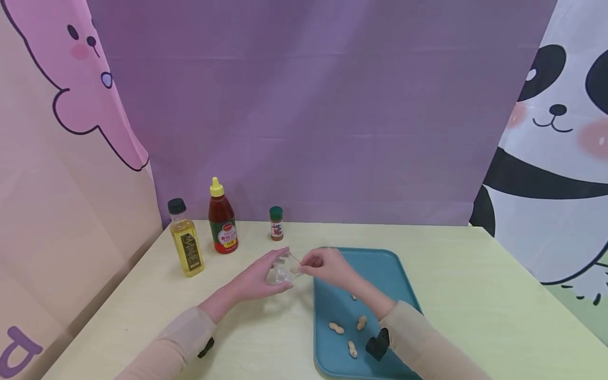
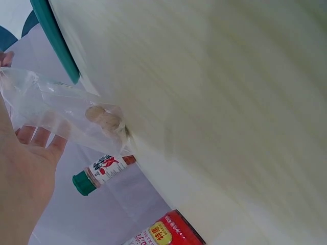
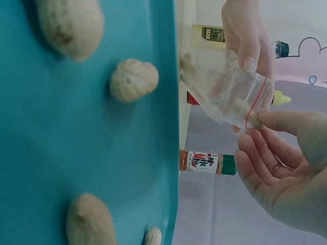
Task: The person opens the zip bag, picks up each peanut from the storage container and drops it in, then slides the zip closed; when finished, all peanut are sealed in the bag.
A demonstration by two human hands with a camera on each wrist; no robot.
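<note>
My left hand [image 1: 256, 277] holds a clear zip bag [image 1: 284, 270] between thumb and fingers, above the table left of the blue tray [image 1: 375, 266]. A red zip line edges the bag's mouth in the right wrist view. A peanut [image 2: 103, 118] lies at the bottom of the bag. At the mouth, my right hand [image 1: 330, 266] pinches another peanut [image 3: 244, 110] between thumb and index finger, its far end inside the bag. Several peanuts [image 1: 336, 328] lie scattered on the tray, beneath my right forearm.
Behind my left hand stand a yellow oil bottle [image 1: 187, 245], a red sauce bottle with a yellow cap [image 1: 222, 224] and a small green-capped spice jar [image 1: 276, 224]. A purple cloth [image 1: 313, 116] hangs along the table's far edge.
</note>
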